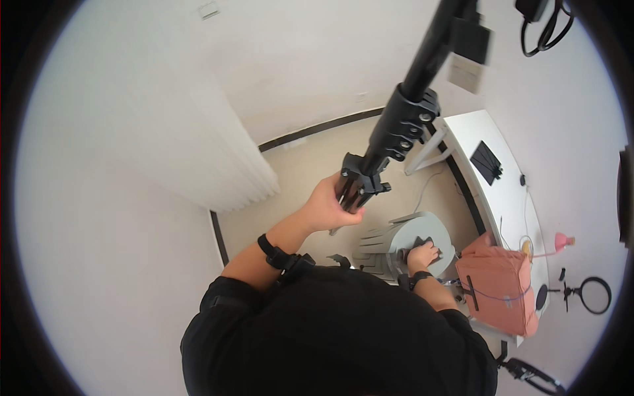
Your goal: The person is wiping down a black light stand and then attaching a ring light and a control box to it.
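At the near right, the right hand [422, 254] reaches down over a small dark object [418, 242] on a round grey-green drum with ribbed sides [432, 224]; its fingers bend, but I cannot tell whether they close on the object or only rest against it. The drum probably serves as a low surface within arm's reach. To its right, just beside it, a salmon-pink fabric bag [498, 290] stands against the bench side. Left of the drum and raised above the floor, the left hand [330, 206] is wrapped firmly around the gathered lower tubes of a black tubular stand with clamp collars [389, 132]. The stand slants up to the far right, a black-and-beige block [467, 69] near its upper part; gripping it low, with the tubes together, likely keeps the long piece in one bundle. Its upper length crosses above the left edge of the white bench [462, 125], which carries a flat black panel [485, 162], so swinging right looks tighter. Pale floor [297, 165] spreads between the bench and a white pleated curtain [234, 142] at left, giving more room that way; the far wall bounds it behind.
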A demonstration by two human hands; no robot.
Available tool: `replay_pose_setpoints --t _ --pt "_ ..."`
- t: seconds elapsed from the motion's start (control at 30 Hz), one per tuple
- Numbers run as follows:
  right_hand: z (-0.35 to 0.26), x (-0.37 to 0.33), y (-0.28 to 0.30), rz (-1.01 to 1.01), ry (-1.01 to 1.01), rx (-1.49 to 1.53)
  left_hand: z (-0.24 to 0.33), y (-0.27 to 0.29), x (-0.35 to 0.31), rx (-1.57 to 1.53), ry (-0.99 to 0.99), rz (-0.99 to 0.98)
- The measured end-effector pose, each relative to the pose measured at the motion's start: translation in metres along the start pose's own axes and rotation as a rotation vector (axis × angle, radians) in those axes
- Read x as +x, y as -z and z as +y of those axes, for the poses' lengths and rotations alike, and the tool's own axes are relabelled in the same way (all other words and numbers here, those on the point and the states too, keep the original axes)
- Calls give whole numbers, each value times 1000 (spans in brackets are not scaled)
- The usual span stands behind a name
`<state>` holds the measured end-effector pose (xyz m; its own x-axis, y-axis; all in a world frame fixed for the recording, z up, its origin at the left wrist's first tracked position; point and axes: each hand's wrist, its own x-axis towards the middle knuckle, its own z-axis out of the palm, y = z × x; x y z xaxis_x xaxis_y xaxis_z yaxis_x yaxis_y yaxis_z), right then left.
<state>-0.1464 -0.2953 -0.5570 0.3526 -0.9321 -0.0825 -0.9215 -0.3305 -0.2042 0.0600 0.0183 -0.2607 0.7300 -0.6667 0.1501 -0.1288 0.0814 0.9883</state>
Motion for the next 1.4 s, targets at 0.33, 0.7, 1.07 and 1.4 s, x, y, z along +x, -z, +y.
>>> replay_pose_setpoints --t 0.33,0.7,1.07,1.4 --pt "-171 -90 312 39 1169 1304 -7 0 9 118 -44 5" --pt "-239 -148 368 703 1682 591 7 10 6 95 -170 23" --pt "-220 -139 342 506 1087 1019 19 22 -1 180 -96 -13" --pt "-254 -146 359 -191 1404 1007 15 21 2 42 -116 -28"
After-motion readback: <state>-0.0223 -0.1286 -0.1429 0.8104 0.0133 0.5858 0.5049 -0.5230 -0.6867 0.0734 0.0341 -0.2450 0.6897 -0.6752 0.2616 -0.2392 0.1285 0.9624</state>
